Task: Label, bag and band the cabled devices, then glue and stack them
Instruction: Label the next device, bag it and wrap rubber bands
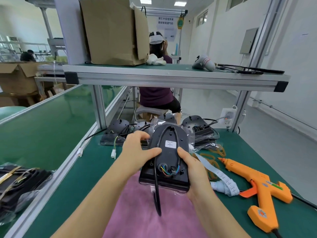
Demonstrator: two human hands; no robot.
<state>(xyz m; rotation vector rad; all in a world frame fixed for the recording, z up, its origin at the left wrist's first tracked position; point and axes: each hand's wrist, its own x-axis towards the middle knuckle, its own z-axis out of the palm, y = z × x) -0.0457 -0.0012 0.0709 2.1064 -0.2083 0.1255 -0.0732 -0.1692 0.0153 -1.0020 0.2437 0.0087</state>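
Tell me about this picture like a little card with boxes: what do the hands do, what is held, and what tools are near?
Left hand: grips the left edge of the black device, thumb on top
Right hand: grips its right edge
Device: white label and coloured wires facing up, black cable hanging toward the person
Under it: pink cloth on green table
To the right: orange glue gun, rubber bands, label strip
Behind: other devices with cables

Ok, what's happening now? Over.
Left hand and right hand grip the labelled black device, cable dangling. Orange glue gun lies untouched at right. Nothing in the way.
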